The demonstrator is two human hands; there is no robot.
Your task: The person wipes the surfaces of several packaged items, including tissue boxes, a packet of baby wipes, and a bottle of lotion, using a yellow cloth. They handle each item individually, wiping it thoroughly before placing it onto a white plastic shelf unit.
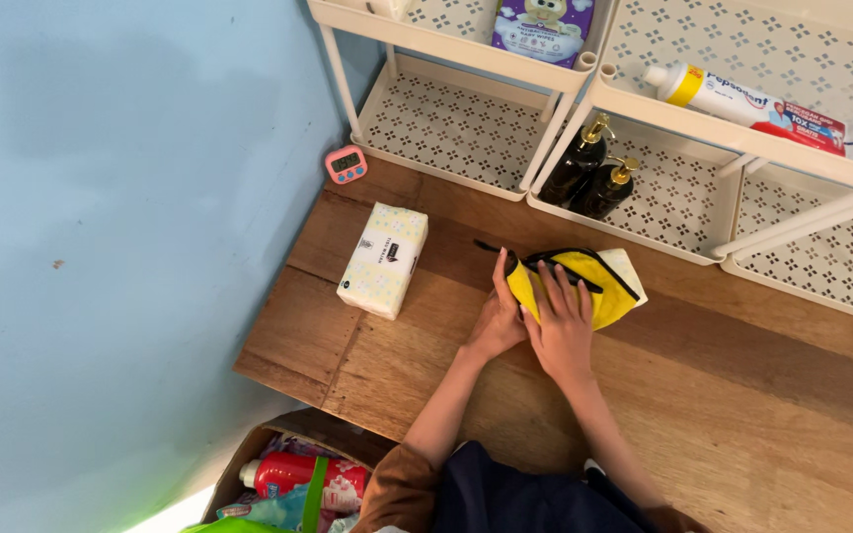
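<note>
A yellow pouch [599, 283] with black zipper trim and a black strap lies on the wooden floor [742, 395]. Both hands rest on it. My left hand [498, 314] presses against its left end, fingers pointing up along the edge. My right hand [561, 321] lies flat on top of the pouch with its fingers spread. A pale patterned tissue pack [384, 260] lies to the left, apart from the hands.
White perforated rack shelves [466, 128] stand along the far side. They hold two dark pump bottles [589, 168], a toothpaste tube [742, 104] and a purple wipes pack [543, 27]. A pink timer [346, 164] sits by the blue wall. A box of items [293, 484] is at the near left.
</note>
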